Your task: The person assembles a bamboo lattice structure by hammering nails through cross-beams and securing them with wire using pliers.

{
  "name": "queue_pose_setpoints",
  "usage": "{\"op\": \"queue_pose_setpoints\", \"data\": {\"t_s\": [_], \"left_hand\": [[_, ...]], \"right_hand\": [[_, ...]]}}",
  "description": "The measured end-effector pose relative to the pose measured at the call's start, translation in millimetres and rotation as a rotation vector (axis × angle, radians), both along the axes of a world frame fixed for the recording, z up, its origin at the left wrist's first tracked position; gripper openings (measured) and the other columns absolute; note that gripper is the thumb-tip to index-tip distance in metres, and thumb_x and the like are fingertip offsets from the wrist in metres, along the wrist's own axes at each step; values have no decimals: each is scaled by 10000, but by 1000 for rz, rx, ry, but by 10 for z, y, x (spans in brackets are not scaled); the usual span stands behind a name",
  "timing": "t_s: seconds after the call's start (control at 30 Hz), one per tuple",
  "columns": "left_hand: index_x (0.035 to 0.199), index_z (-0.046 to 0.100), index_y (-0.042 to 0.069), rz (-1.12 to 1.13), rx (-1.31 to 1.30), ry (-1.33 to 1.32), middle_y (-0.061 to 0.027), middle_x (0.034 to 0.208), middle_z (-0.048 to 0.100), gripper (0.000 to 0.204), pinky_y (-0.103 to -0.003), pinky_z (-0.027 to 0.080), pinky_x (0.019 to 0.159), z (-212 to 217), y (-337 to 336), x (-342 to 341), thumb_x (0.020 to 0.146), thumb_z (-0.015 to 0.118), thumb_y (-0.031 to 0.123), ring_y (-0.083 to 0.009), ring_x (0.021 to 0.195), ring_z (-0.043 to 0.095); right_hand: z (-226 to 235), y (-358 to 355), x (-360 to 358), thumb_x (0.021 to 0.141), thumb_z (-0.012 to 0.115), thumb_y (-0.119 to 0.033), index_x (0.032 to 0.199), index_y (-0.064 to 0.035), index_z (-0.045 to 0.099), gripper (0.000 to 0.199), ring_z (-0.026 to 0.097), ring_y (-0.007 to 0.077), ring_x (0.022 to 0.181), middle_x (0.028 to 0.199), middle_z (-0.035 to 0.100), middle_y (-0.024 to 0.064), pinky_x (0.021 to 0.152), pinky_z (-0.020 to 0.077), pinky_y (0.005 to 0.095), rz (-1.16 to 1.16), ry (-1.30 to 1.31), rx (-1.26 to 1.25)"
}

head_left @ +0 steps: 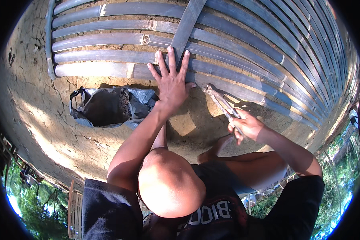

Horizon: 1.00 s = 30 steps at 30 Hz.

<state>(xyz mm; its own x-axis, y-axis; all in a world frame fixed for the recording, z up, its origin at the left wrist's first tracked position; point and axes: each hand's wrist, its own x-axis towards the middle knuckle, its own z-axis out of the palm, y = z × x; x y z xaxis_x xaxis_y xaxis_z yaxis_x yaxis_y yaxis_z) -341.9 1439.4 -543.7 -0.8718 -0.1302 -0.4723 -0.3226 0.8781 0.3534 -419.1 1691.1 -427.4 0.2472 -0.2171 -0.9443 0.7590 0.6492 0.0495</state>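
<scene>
Here, past the raised knee, the right hand grips the pincers by their handles. An open bag lies on the ground to the left. The left hand is spread wide, palm down, over the crosspiece and the nearest slats, its thumb close to the pincers' head. A loose palm could let the crosspiece skew across the slats; a careless swing of the pincers could catch that thumb.

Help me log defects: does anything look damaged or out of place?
Yes: the tan ground left of the crumpled dark bag looks damaged, with dark cracks branching across its surface.
</scene>
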Motion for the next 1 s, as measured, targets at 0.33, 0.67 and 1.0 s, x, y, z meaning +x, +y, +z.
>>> {"op": "queue_pose_setpoints", "data": {"t_s": [0.33, 0.67, 1.0], "left_hand": [[1614, 95, 282, -16, 1, -20, -258, 1641, -25, 1139, -782, 42, 1088, 8, -18, 10, 753, 820, 455, -552, 1479, -3], [1611, 116, 278, 5, 22, 54, -216, 1655, 4, 1102, -786, 28, 1088, -52, -26, 40, 767, 816, 385, -535, 1487, 20], [1614, 123, 278, 35, 74, 64, -137, 1671, 51, 950, -783, 7, 1101, -33, -47, 36, 828, 640, 143, -486, 1507, 34]], "right_hand": [[202, -457, 144, 1003, 433, -61, 1553, -90, 215, 592, 670, 230, 867, 1217, 607, 144, 661, 571, 386, -56, 40, 182], [308, -1008, -303, 897, 486, -83, 1550, 39, 211, 719, 657, 293, 750, 913, 675, 222, 711, 517, 409, 984, 230, 67], [297, -763, -183, 880, 490, -26, 1507, 97, 211, 698, 659, 450, 957, 1041, 655, 326, 877, 508, 496, 1342, 634, -79]]}}
